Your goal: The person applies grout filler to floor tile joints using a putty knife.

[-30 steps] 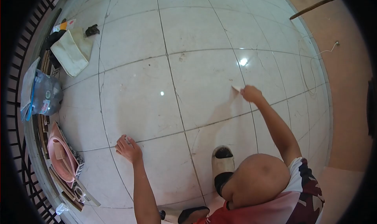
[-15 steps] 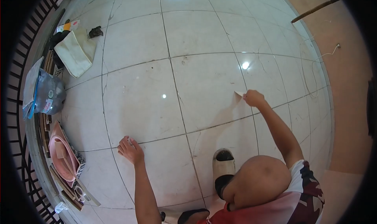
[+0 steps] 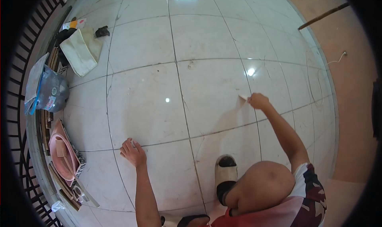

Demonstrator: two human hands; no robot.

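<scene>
The right hand (image 3: 258, 101) reaches out at about two o'clock from the person's body, its fingers closed in a pinch on a small pale scraper-like piece (image 3: 242, 97) whose edge meets the tiled floor (image 3: 207, 40) just beside a grout line; the arm is stretched nearly straight, which I judge puts the push of the shoulder behind the edge. The left hand (image 3: 133, 152) lies flat at about ten o'clock, fingers lightly spread and pressed to the tile, seemingly as a prop for the crouched body. Below, at six o'clock, a pale sandal (image 3: 225, 168) stands on the tiles beside the person's bent knee. Farther out, along the railing at nine o'clock, a pink basin (image 3: 63, 153) sits on a crate, a crumpled clear plastic bag (image 3: 51, 92) lies above it, and a cream cloth bag (image 3: 81, 50) rests at eleven o'clock; a thin stick (image 3: 324, 15) leans on the wall at one o'clock. Compared with a second ago, the right hand and its piece have drawn slightly lower and nearer the body along the same grout line, while the left hand has kept its place on the tile.
</scene>
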